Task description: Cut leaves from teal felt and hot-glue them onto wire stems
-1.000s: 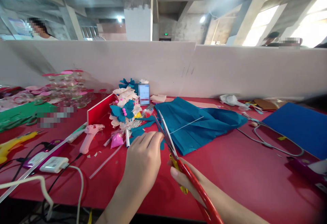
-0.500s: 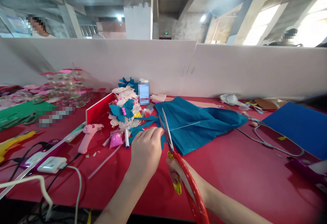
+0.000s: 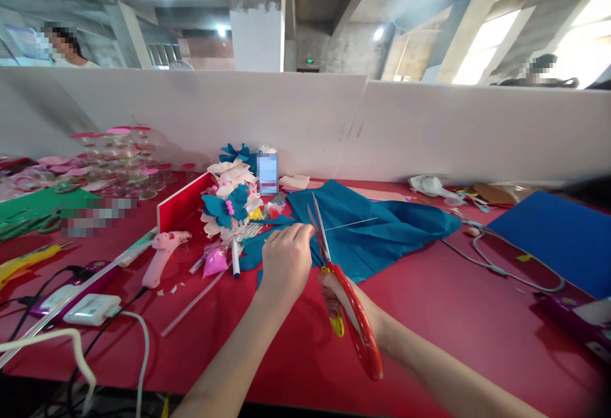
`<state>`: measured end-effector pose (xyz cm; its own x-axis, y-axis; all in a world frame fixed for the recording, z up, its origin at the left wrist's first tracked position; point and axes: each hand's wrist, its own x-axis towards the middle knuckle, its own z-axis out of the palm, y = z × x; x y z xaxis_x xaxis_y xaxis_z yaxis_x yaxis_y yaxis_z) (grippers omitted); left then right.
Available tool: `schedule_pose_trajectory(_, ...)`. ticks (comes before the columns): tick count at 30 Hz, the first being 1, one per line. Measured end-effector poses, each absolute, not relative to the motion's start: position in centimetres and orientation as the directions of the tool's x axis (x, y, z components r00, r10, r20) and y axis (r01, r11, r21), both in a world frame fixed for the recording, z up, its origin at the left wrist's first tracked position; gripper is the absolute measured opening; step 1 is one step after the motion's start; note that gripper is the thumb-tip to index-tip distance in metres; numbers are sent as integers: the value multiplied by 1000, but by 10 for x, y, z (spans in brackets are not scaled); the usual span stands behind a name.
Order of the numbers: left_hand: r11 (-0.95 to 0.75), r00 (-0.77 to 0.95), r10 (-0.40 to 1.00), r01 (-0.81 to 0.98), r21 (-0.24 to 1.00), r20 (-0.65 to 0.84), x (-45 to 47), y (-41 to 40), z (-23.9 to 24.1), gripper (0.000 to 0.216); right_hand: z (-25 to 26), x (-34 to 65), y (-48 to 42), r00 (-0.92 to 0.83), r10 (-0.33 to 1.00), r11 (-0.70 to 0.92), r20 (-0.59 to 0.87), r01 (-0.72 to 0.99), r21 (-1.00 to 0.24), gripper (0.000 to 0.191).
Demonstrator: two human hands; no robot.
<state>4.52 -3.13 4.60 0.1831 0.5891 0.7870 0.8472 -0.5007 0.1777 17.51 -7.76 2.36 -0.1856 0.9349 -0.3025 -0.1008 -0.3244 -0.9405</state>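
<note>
My left hand (image 3: 287, 256) is closed in a pinch near the middle of the table. From its fingertips a thin pale wire (image 3: 353, 223) runs rightward, past the scissor blades and over the teal cloth. My right hand (image 3: 333, 292) is wrapped around scissors (image 3: 356, 322) with red and yellow handles. Their blades are parted and point up, beside my left fingertips and around the line of the wire. The teal cloth (image 3: 382, 233) lies creased on the table behind both hands. Teal scraps (image 3: 251, 254) show left of my left hand.
Teal and cream fabric flowers (image 3: 229, 205), a phone (image 3: 268, 174) and a marker (image 3: 235, 257) lie behind my left hand. A pink glue gun (image 3: 165, 256) and power strip (image 3: 71, 291) are left. A blue sheet (image 3: 554, 236) and cable (image 3: 496, 268) lie right.
Both hands have moved slightly up and to the right, with the scissors and the wire. The teal cloth lies where it was.
</note>
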Motion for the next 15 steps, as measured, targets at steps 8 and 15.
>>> schedule_pose_trajectory(8,-494,189,598,852,173,779,52,-25,38,11,22,179,-74,-127,928,-359,-349,-63,-931,26)
schedule_pose_trajectory(15,-488,143,641,835,256,755,53,-17,37,11,26,176,-68,-91,947,-306,-307,25,-952,27)
